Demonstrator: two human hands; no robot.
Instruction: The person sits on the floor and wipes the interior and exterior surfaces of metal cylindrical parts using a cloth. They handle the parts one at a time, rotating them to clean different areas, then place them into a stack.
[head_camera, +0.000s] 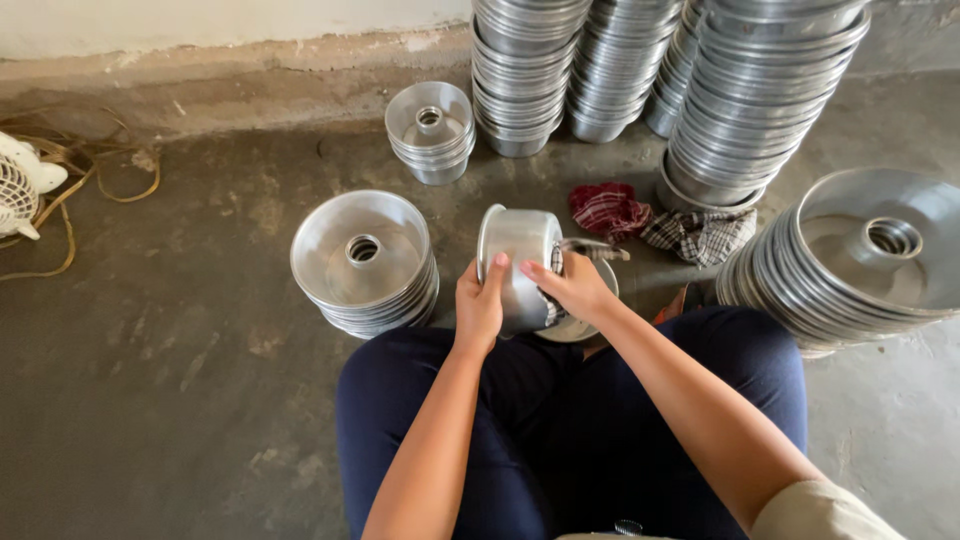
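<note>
A shiny aluminium ring-shaped baking mould (520, 255) is held on its side over my lap. My left hand (481, 303) grips its near wall, thumb on the outside. My right hand (575, 285) presses a small checked cloth (557, 268) against the mould's right side. Under the mould lies a flat round metal piece (580, 328), partly hidden by my right hand.
Stacks of similar metal moulds stand at the left (365, 262), behind (431, 132), along the wall (525, 70) (760, 95) and at the right (860, 260). A red cloth (607, 208) and a checked cloth (700, 235) lie on the concrete floor. A white fan (20, 185) with cords sits far left.
</note>
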